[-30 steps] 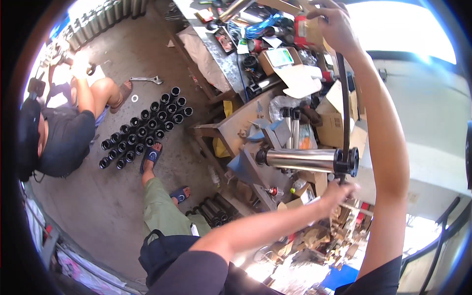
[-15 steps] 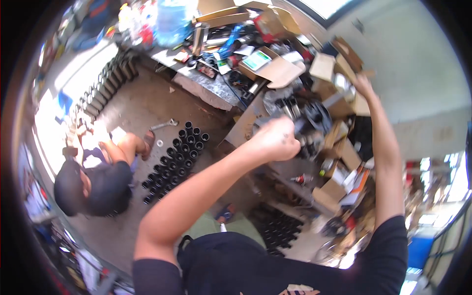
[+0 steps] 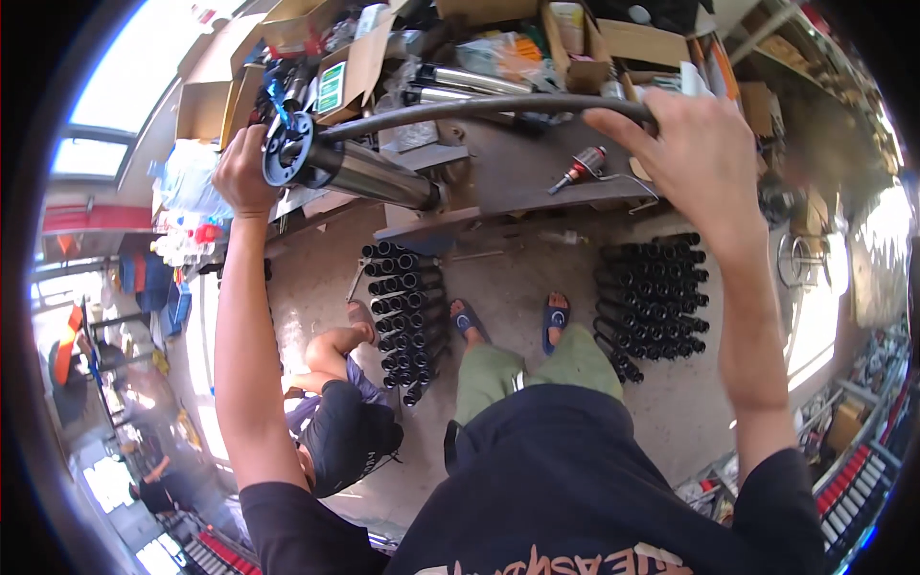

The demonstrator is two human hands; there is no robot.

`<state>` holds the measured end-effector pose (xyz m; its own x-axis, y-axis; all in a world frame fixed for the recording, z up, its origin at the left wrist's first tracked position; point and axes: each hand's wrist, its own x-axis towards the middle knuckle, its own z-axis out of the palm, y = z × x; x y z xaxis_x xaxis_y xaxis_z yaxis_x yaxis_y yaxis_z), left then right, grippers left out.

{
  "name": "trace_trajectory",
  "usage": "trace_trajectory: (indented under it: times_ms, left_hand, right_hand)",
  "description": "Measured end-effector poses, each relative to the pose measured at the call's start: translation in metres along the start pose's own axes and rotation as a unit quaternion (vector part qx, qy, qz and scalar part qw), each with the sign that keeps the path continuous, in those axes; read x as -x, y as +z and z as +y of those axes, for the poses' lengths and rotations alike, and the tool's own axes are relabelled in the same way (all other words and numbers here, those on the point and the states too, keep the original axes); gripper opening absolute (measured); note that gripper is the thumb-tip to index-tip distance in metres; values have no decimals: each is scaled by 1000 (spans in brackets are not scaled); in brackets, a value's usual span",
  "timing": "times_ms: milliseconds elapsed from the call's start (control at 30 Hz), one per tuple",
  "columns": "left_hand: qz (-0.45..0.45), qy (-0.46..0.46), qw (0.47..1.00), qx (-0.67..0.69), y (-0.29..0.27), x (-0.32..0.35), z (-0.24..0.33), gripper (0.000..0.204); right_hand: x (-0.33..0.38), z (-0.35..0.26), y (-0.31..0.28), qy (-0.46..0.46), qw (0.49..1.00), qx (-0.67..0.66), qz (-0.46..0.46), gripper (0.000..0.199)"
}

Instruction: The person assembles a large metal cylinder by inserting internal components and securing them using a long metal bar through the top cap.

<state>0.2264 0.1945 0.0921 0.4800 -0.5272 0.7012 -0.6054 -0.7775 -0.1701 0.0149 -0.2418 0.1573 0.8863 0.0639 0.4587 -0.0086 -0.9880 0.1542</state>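
A steel cylinder (image 3: 379,177) with a dark round flange (image 3: 289,151) extends over the bench's near edge. My left hand (image 3: 244,174) is at the flange's left side, its fingers curled against the rim; what lies inside the grip is partly hidden. From the flange a long dark bar (image 3: 479,107) runs across to the right. Around its far right end my right hand (image 3: 704,158) is closed, palm over the top and thumb stretched along below. On the bench between my arms lies a small red and silver pointed part (image 3: 582,168).
Open cardboard boxes (image 3: 642,43) and loose metal tubes (image 3: 460,81) crowd the back of the bench (image 3: 517,177). On the floor stand a left group of black tubes (image 3: 407,316) and a right group (image 3: 652,297). A person in dark clothing (image 3: 355,436) sits low at my left.
The view has swung round to face the bench. My left fist has come to the flange, and my right hand, earlier raised near the boxes, now grips the bar.
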Motion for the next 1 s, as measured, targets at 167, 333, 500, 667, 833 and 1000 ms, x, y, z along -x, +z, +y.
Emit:
trace_trajectory:
  times_ms: [167,333,500,667,833,1000]
  left_hand:
    - [57,-194,977,-75,17,9,16,25]
    - [178,-107,976,63,54,0,-8,28]
    - [170,-55,975,129,64,-29,-33,23]
    - [282,148,902,293,71,-91,2,23]
    - [162,151,876,429,64,-111,58,22]
    - [25,8,976,217,83,-54,0,67]
  right_hand:
    - [-83,21,-25,-262,930,-1,-257,65]
    - [-79,33,2,-119,839,-365,-387,52]
    - [13,-57,11,91,642,-485,-587,46]
    - [136,-260,-4,146,427,-790,-416,44]
    - [113,-541,42,350,470,-808,-63,23]
    - [81,-566,66,317,540,-777,-69,22]
